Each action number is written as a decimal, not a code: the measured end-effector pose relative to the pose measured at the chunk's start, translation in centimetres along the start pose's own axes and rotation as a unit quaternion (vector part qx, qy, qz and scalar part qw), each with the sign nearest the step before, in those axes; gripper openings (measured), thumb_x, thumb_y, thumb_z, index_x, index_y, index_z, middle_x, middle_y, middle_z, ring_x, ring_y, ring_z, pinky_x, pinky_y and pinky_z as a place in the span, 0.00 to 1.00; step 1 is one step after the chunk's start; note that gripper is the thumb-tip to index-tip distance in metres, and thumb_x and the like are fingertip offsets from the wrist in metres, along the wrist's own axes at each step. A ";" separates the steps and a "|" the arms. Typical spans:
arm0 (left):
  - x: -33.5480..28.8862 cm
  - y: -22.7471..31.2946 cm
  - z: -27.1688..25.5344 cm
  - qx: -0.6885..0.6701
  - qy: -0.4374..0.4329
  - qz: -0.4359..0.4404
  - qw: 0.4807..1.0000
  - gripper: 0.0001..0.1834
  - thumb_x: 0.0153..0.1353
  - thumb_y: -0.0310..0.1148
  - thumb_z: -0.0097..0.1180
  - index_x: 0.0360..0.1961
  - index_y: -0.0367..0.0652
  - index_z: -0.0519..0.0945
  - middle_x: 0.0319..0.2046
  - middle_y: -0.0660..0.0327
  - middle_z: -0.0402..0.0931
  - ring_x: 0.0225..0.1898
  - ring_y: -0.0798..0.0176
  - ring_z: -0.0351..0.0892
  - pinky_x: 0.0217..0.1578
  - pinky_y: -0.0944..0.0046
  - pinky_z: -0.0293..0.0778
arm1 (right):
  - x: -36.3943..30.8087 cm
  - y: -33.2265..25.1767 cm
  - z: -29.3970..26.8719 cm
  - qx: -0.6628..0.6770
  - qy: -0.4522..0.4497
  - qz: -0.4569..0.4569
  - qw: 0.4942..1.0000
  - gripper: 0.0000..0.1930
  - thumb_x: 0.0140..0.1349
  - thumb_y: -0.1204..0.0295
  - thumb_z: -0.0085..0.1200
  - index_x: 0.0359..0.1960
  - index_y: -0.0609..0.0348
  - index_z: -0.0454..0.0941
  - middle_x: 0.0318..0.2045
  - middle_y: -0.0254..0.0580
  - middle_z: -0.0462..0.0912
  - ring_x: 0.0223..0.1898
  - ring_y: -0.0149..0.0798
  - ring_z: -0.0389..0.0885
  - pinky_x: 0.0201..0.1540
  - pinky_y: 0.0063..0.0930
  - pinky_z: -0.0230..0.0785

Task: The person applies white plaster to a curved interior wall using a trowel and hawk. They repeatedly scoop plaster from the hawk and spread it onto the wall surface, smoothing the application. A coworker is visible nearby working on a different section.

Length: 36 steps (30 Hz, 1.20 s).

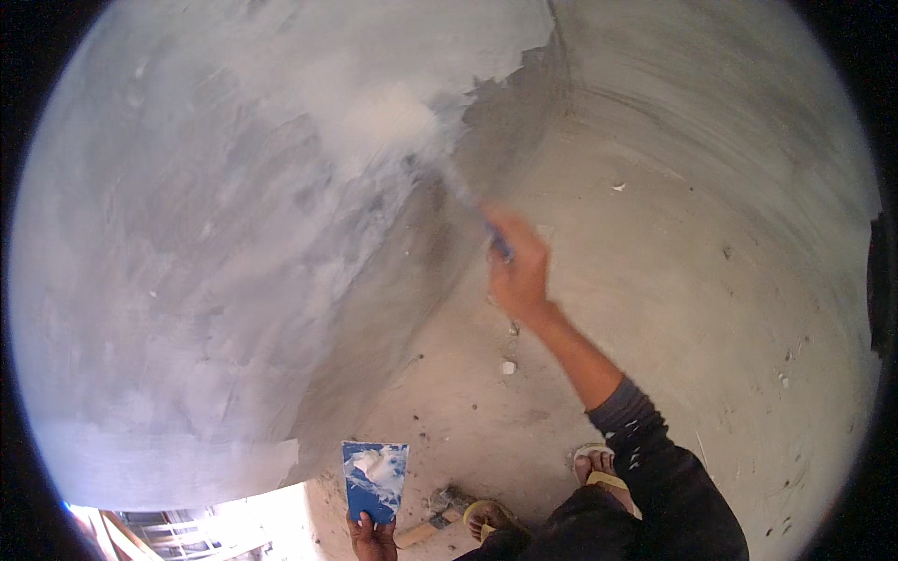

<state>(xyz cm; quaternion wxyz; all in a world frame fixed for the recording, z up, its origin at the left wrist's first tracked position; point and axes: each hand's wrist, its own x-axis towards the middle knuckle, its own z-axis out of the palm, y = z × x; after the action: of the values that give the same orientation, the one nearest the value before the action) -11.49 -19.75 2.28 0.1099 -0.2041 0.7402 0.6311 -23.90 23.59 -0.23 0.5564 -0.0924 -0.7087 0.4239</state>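
Note:
My right hand (pixel 522 266) is closed round the blue handle of a putty knife (pixel 501 245), its arm stretched up and forward. Blurred by motion, the knife's blade reaches the wall (pixel 224 215), near the ragged lower edge of a pale coat. A whitish wet-looking patch (pixel 388 122) lies just beyond the blade. Low in the picture, my left hand (pixel 372 539) grips the near end of a flat blue putty board (pixel 361 499). White putty (pixel 378 465) is heaped and smeared on that board.
A hammer-like tool with a wooden handle (pixel 423 534) lies on the floor by my sandalled feet (pixel 599 466). Small white lumps (pixel 509 367) and crumbs are scattered about. Bright light and slatted wood (pixel 140 538) show at the lower left. Another wall rises at the right.

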 end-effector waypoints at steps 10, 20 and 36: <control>0.5 -2.4 -1.5 -0.103 0.005 0.005 0.995 0.19 0.66 0.37 0.43 0.56 0.46 0.59 0.50 0.56 0.65 0.49 0.54 0.69 0.47 0.54 0.69 | 3.8 -2.8 3.4 -0.086 -0.069 -0.058 0.992 0.32 0.37 0.83 0.52 0.52 0.53 0.73 0.46 0.49 0.73 0.43 0.51 0.75 0.47 0.39 0.67; 0.6 0.0 -1.3 -0.049 0.026 -0.039 0.998 0.21 0.67 0.35 0.41 0.59 0.44 0.57 0.53 0.54 0.61 0.52 0.53 0.65 0.49 0.52 0.69 | -3.2 1.3 1.7 -0.029 -0.013 0.020 0.999 0.25 0.41 0.90 0.43 0.45 0.65 0.74 0.43 0.50 0.77 0.45 0.45 0.77 0.47 0.31 0.68; -0.5 2.3 -0.3 0.028 0.011 -0.028 0.999 0.21 0.66 0.32 0.41 0.60 0.43 0.58 0.54 0.52 0.61 0.52 0.51 0.65 0.50 0.54 0.69 | -3.0 -1.3 3.1 0.074 -0.044 0.098 0.991 0.27 0.42 0.88 0.43 0.48 0.57 0.76 0.41 0.51 0.77 0.44 0.45 0.77 0.47 0.29 0.67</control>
<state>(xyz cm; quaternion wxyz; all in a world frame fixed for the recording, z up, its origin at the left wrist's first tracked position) -11.96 -19.72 4.58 0.1249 -0.2291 0.7525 0.6046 -25.02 19.41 -1.50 0.4859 -0.1012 -0.6866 0.5313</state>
